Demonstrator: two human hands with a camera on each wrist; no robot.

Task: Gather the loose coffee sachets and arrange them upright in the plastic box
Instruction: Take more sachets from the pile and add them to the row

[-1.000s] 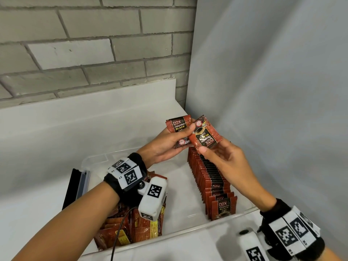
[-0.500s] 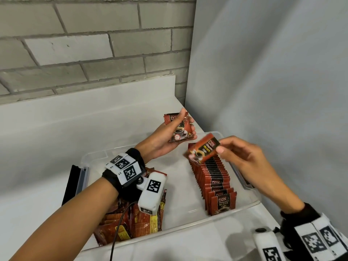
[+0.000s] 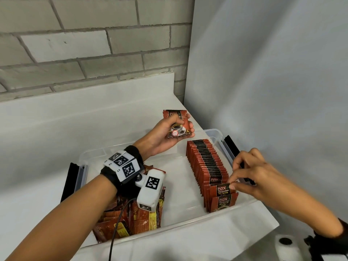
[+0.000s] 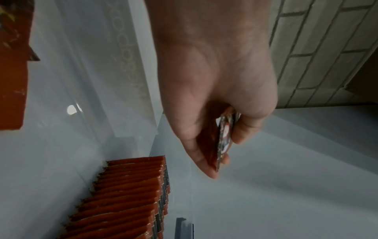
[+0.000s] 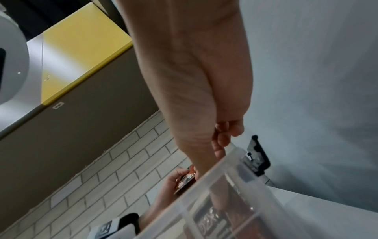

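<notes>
Right hand [image 3: 252, 176] pinches a sachet [image 3: 223, 189] into the box's [image 3: 216, 133] upright row [image 3: 205, 162]; left hand [image 3: 165, 136] grips spare sachets [image 3: 178, 127].

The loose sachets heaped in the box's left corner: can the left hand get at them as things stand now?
Probably not at once. The left hand already grips a sachet and is raised above the plastic box. The loose sachets lie uncovered beneath its wrist, so the way itself looks free.

Looks like a makeshift recording setup, maybe a lab corner: painted brick wall [image 3: 90, 44], white table [image 3: 56, 132], grey fabric backdrop [image 3: 273, 81] hung alongside. Can't pin it down further.
</notes>
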